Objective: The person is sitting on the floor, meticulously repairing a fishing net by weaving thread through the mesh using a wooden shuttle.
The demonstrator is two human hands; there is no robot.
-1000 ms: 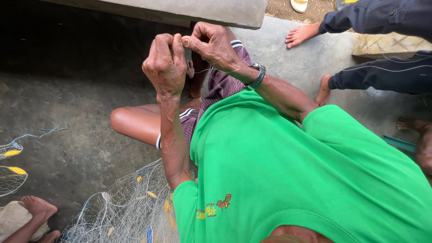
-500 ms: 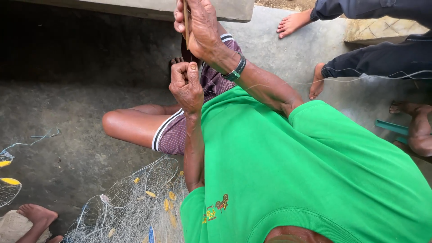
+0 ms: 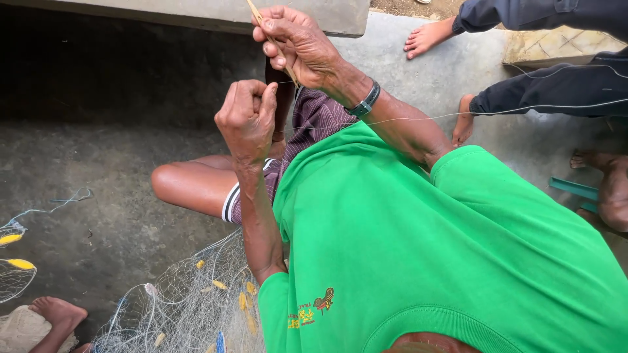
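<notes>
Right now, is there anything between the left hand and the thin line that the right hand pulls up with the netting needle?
Nothing visible. The left hand is closed on the line itself, just below the right hand, which holds the needle.

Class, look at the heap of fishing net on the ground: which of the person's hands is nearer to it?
Left. The left hand is closed in a fist above the fishing net; the right hand is raised higher and farther away, gripping a thin stick.

Thin tan netting needle (image 3: 271, 40) tilted, upper end up-left; fine pale line (image 3: 418, 117) taut, running right.
</notes>
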